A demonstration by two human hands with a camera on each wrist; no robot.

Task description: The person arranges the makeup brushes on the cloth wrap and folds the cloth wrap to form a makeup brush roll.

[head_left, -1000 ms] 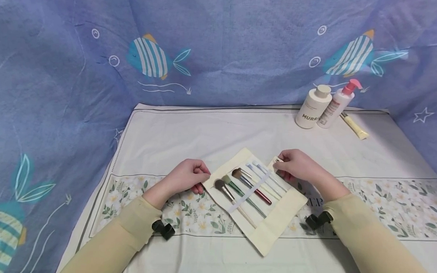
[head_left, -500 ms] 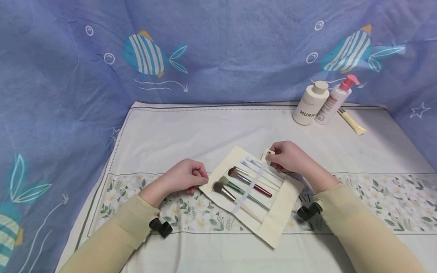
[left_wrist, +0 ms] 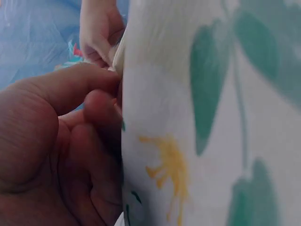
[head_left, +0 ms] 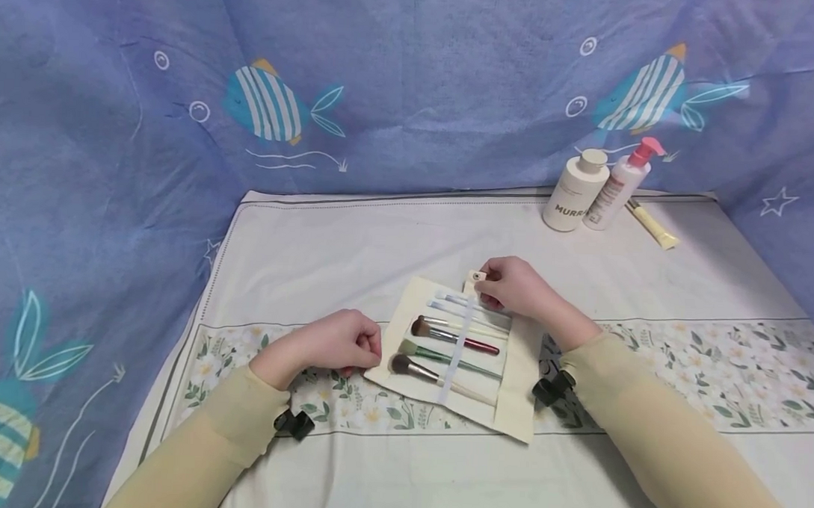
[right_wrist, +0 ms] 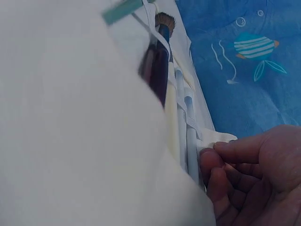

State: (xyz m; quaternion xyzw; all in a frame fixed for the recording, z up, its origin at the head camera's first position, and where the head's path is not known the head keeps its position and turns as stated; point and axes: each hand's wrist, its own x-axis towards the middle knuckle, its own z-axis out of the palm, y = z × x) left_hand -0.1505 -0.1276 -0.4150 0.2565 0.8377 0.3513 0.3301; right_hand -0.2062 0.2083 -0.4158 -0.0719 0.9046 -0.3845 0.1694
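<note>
A cream cloth brush roll (head_left: 518, 377) lies unrolled between the two hands in the head view. Makeup brushes lie side by side in it under a pale elastic band (head_left: 459, 345): a dark-headed one (head_left: 413, 369), a green one (head_left: 437, 355), a red-handled one (head_left: 478, 346) and several pale ones. My left hand (head_left: 339, 341) pinches the roll's near left corner between thumb and forefinger. At the far edge, my right hand (head_left: 513, 288) pinches a small tab with a metal snap (head_left: 476, 276). In the right wrist view, the roll's flap (right_wrist: 94, 141) hides part of the brushes.
At the back right stand a white bottle (head_left: 576, 191) and a pump bottle with a pink top (head_left: 618, 190). A yellow tube (head_left: 652, 225) lies beside them. Blue fish-print cloth (head_left: 413, 82) hangs behind the table, which wears a white cloth with a floral band (head_left: 679, 375).
The brush roll has turned counter-clockwise in the head view, its near corner swinging right. My right hand has moved left and slightly away with the tab, while my left hand stayed nearly in place.
</note>
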